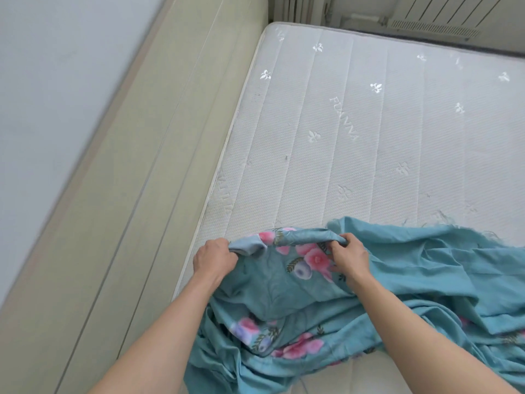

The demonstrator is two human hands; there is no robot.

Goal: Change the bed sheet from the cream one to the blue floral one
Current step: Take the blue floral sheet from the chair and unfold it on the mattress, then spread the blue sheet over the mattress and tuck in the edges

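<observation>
At the near edge of the bare white quilted mattress (355,143), the left hand (214,258) and right hand (348,257) each grip a bunched edge of the blue flowered cotton sheet (426,280). It lies crumpled there, maybe inside out. A cream padded headboard (127,209) runs alongside.

You have one view only, worn on your head, wide-angle, looking forward and steeply down, close over the near edge of the mattress (355,132). The headboard (136,172) runs diagonally through the left of frame; the mattress's far corner lies at top centre.
</observation>
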